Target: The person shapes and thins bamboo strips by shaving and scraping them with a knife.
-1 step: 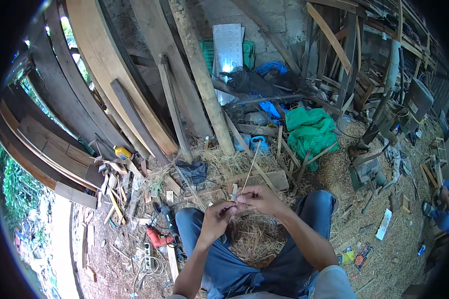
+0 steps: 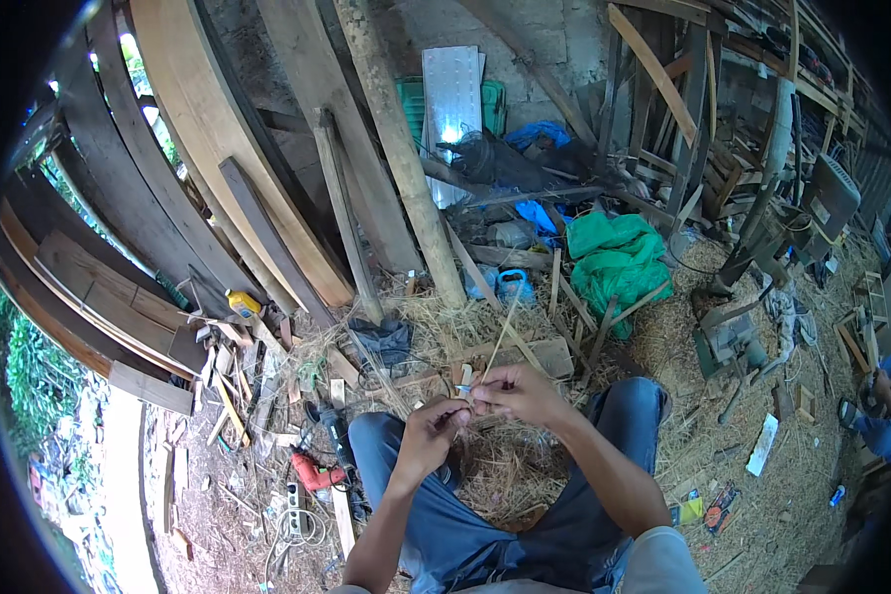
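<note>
My right hand (image 2: 515, 394) is closed round a thin pale wooden strip (image 2: 507, 329) that rises above it toward the back, and a small pale object (image 2: 465, 377) shows at its fingertips, too small to name. My left hand (image 2: 434, 432) is just left and below, fingers pinched near the strip's lower end; what exactly it grips is hidden. Both hands meet between my bent, dark-trousered legs, over straw and wood scraps.
Boards and a pole (image 2: 396, 148) lean behind. A red drill (image 2: 315, 475), black power tool (image 2: 335, 436) and power strip (image 2: 293, 508) lie left. Green plastic sheeting (image 2: 612, 259) and metal machinery (image 2: 728, 342) are right, beside another person's legs (image 2: 877, 431) at far right.
</note>
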### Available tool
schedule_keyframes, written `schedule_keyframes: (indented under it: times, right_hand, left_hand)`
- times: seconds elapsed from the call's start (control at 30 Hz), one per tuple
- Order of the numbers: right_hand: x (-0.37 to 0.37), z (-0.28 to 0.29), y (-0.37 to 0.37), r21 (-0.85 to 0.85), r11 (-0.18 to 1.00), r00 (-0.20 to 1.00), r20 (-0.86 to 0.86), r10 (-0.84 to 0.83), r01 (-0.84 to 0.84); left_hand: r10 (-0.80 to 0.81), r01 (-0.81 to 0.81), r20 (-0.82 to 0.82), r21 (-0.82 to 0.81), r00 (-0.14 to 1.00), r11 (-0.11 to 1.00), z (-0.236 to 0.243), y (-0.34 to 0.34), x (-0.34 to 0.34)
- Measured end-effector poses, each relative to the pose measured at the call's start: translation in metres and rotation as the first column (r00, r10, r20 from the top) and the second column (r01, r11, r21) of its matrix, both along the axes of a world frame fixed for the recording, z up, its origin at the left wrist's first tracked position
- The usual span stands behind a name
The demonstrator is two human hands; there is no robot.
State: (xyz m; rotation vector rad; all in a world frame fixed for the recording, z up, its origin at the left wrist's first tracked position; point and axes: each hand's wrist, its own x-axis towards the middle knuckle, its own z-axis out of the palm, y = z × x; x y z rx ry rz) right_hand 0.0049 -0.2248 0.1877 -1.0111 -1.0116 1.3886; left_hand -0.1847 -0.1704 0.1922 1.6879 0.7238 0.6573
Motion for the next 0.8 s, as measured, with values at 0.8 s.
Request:
schedule_keyframes:
  times: [0.8]
  right_hand:
    - [0.014, 0.018, -0.001, -0.075, 0.985, 0.983, 0.115, -0.146, 0.155]
  left_hand:
    - [-0.06, 0.032, -0.087, -0.289, 0.994, 0.957, 0.026, -0.001, 0.012]
